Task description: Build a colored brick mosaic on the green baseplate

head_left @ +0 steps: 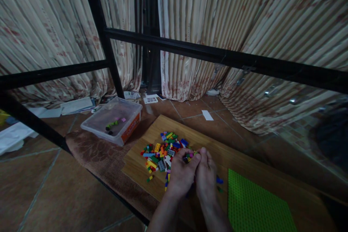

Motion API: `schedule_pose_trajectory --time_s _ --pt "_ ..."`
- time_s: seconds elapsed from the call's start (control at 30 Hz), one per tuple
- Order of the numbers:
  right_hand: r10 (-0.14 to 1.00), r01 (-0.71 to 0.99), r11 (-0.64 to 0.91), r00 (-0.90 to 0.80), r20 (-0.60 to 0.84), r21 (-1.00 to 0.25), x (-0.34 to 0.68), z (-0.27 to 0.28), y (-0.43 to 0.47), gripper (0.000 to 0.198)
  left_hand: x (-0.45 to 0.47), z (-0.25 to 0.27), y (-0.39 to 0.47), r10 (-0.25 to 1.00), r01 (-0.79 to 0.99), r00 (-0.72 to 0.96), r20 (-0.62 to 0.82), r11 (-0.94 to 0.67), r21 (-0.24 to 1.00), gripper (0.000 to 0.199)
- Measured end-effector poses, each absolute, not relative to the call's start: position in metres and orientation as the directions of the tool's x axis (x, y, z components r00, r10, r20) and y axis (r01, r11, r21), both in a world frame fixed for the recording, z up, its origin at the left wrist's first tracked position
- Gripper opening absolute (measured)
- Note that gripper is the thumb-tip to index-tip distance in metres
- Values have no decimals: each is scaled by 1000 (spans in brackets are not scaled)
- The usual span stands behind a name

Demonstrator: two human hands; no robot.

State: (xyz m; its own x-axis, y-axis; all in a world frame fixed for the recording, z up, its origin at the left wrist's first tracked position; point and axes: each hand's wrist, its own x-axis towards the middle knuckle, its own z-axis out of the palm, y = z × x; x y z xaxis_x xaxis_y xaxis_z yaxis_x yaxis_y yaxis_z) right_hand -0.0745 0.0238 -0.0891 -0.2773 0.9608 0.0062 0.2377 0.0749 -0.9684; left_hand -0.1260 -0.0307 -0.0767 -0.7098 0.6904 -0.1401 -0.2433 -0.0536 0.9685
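Observation:
A pile of small colourful toy bricks [161,156] is spread over a wooden board [138,172]. My left hand [181,175] is curled at the pile's right side, with a few bricks showing between its thumb and fingers. Pressed against it, my right hand [207,175] has its fingers bent inward, and the two hands form a cup. What lies inside the right hand's fingers is hidden. Blue bricks [219,180] lie just right of my right hand. Farther right on the board is a green studded baseplate [257,203].
A clear plastic box [125,127] with a few bricks inside stands on brown patterned cloth [95,150] at left. A black metal frame [190,48] crosses before striped curtains [187,76]. Papers [77,105] and a white card [207,115] lie on the tiled floor.

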Motion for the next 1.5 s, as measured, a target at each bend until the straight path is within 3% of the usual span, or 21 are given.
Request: schedule_pose_trajectory --time_s 0.2,0.4,0.5,0.6,0.93,1.07,1.17,1.33,1.5 --pt "945 203 2 -320 -65 -979 -79 -83 22 43 -127 -71 -31 639 -155 -765 -80 -63 986 17" --pt "946 234 52 -322 -27 -971 -79 -87 25 52 -129 -72 -30 635 -408 -735 -237 -135 903 21" --pt "945 272 111 -327 17 -956 -79 -87 26 53 -127 -72 -28 610 -435 -750 -256 -162 886 22" --pt "946 311 123 -322 18 -942 -78 -81 25 51 -122 -69 -28 595 -399 -775 -213 -201 894 26" --pt "953 284 -109 -241 -181 -953 -81 -41 11 35 -115 -63 -36 633 -135 -774 37 -222 966 19" --pt "952 248 -152 -223 -209 -957 -82 -44 11 33 -112 -63 -34 611 -100 -789 55 -217 971 22" --pt "945 165 -136 -274 -178 -977 -83 -58 15 38 -113 -67 -29 581 -185 -814 -14 -236 954 19" --pt "920 86 -188 -333 -206 -978 -81 -86 22 49 -119 -81 -22 569 -535 -757 -320 -260 804 13" --pt "870 161 -109 -462 -173 -981 -76 -103 30 53 -135 -91 -26 571 -477 -741 -354 -75 876 20"
